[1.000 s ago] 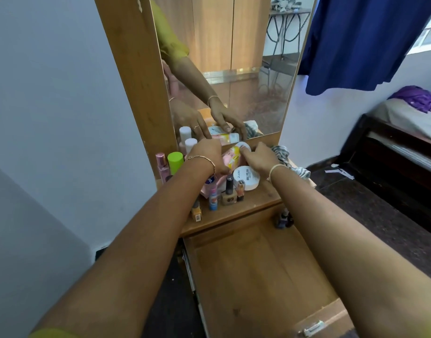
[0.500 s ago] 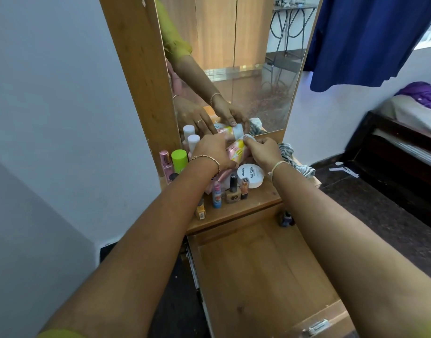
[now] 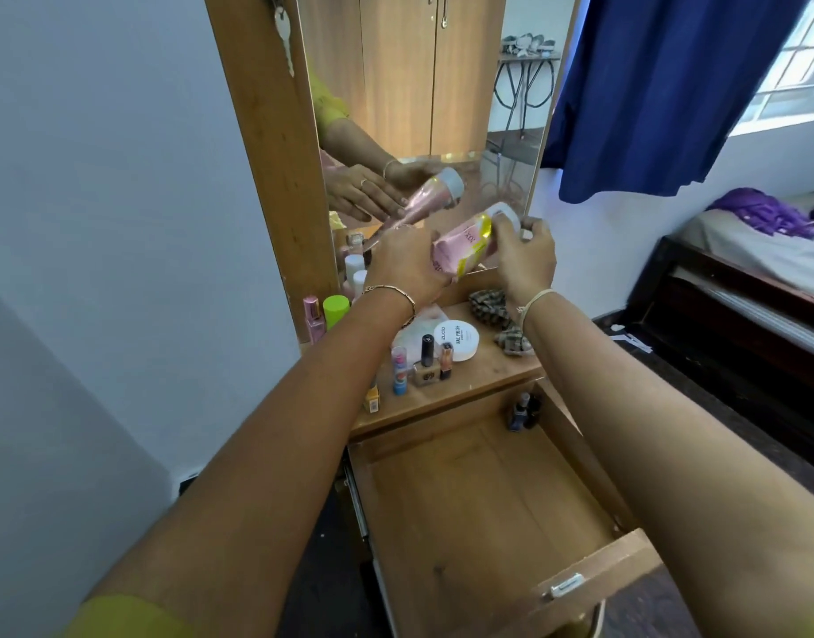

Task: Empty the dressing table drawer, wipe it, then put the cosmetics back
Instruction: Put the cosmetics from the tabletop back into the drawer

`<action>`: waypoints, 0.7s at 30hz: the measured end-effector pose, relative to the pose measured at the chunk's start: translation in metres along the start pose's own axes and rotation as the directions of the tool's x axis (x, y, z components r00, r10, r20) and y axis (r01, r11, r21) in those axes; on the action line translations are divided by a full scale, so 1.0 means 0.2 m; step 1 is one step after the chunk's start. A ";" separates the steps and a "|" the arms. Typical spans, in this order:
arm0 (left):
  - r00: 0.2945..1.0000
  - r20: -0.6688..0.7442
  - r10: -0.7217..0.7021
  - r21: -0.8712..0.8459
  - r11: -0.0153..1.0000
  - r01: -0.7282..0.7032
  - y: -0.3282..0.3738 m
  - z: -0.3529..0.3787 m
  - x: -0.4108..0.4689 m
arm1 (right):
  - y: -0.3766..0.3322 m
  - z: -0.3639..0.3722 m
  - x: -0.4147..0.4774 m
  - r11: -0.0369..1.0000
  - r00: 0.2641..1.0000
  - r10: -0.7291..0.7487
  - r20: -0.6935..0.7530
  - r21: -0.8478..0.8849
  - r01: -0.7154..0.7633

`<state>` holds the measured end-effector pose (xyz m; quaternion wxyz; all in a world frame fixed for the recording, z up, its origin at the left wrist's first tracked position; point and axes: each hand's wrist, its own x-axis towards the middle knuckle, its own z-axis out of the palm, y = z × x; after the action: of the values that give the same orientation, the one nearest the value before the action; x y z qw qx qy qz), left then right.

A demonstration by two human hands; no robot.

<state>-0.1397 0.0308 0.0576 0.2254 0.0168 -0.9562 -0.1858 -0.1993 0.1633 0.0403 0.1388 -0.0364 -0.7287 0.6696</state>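
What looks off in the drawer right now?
Two dark nail polish bottles stand in the back right corner of the open drawer, while the other cosmetics sit on the tabletop. No spill or damage is visible.

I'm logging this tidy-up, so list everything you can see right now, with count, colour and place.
Drawer: one, wooden, pulled open, nearly empty.
Dark bottles: a small cluster, count unclear, drawer's back right corner.
Pink tube: one, pink and yellow with white cap, held above the shelf.
White tub: one, on the shelf.
Small bottles: several, mixed colours, shelf front.
Green-capped bottle: one, shelf's left end.
Scrunchie: checked, shelf's right side.
Mirror: one, wood-framed.
Curtain: blue.
Bed: right.
Left hand: grips the tube's lower end.
Right hand: on its cap.
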 end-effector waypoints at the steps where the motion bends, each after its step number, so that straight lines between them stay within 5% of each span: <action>1: 1.000 -0.009 0.009 -0.012 1.000 -0.009 0.01 -0.02 0.00 | -0.04 -0.02 -0.01 0.999 1.000 -0.025 -0.006 0.020 0.025; 6: 1.000 -0.005 0.031 -0.180 0.983 -0.031 0.11 -0.11 -0.02 | -0.19 -0.14 -0.05 0.989 0.992 -0.127 -0.021 0.078 0.128; 11: 0.960 0.273 -0.053 -0.524 0.829 0.195 0.22 -0.10 -0.11 | -0.23 -0.31 -0.17 0.979 0.986 -0.161 0.030 0.131 0.156; 15: 0.885 0.465 -0.003 -0.599 0.735 0.318 0.26 -0.01 -0.31 | -0.13 -0.45 -0.29 0.988 0.982 -0.119 0.148 0.112 0.103; 21: 0.850 0.516 -0.108 -0.593 0.670 0.445 0.28 0.27 -0.64 | 0.15 -0.62 -0.42 0.998 0.937 0.059 0.343 -0.047 -0.046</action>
<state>-0.0444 0.1161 -0.0208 -0.0384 0.0380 -0.8254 -0.5619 -0.0915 0.2670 0.0058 -0.0095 0.0592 -0.7533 0.6550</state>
